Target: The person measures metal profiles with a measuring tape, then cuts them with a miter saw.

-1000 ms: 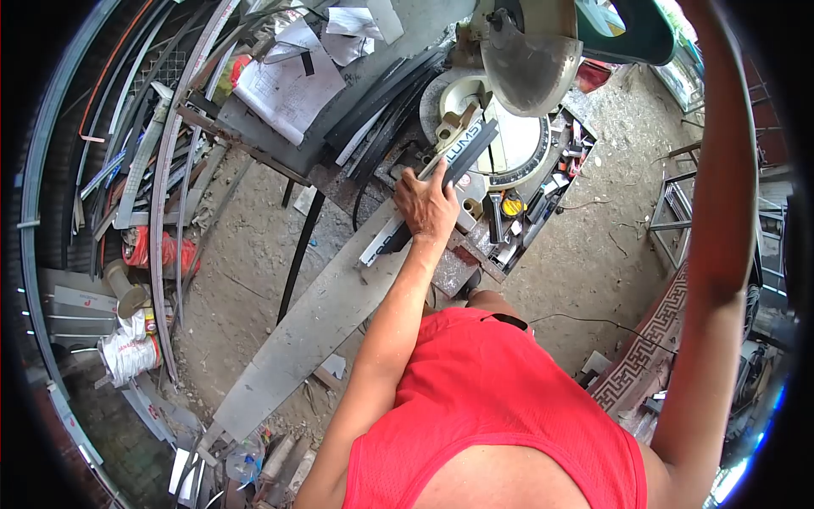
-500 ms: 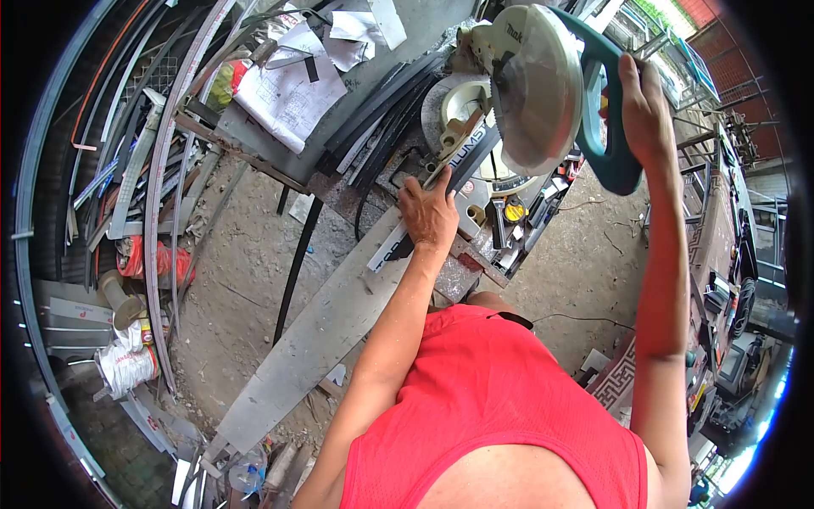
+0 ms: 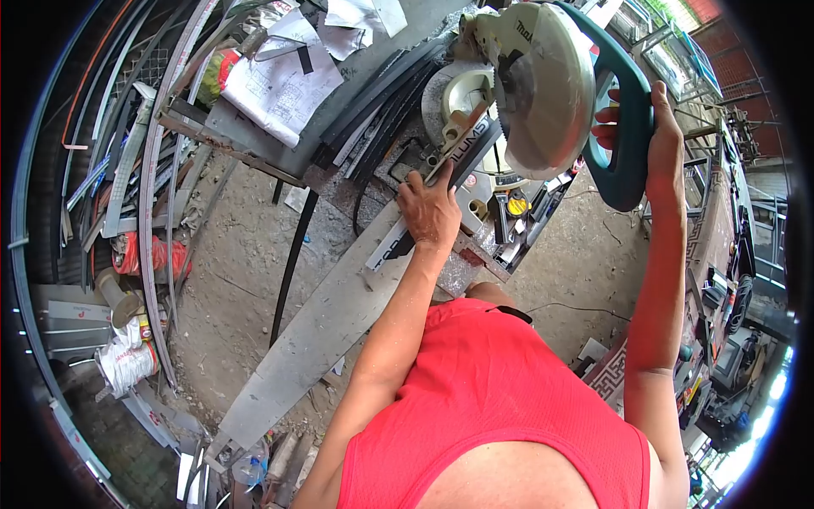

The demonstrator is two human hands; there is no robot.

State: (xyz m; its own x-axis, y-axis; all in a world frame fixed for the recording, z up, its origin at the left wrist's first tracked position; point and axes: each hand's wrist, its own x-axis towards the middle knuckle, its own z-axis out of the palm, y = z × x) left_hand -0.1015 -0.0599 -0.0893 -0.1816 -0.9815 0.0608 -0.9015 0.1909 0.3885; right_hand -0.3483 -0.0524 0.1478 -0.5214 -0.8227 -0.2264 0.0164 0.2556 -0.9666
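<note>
My right hand [image 3: 666, 144] is closed around the teal handle [image 3: 627, 144] of a miter saw, its fingertips showing through the handle's loop. The saw's cream head and clear blade guard [image 3: 547, 93] are raised, and blade teeth show at the guard's left edge. Beneath them a long profile with a printed film [image 3: 475, 157] lies across the saw base against the fence. My left hand [image 3: 431, 210] grips this profile just left of the blade, thumb along its top; some fingertips are hidden.
A long grey board [image 3: 305, 327] runs toward the lower left. Dark profiles [image 3: 373, 119] and paper drawings [image 3: 284, 89] lie on the bench. A yellow tape measure [image 3: 517, 204] sits among tools right of the saw. A cable [image 3: 577, 306] crosses the ground.
The saw handle and my right hand have shifted slightly down and right in view. More blade teeth show, and fingertips appear inside the handle. My left hand stays on the profile.
</note>
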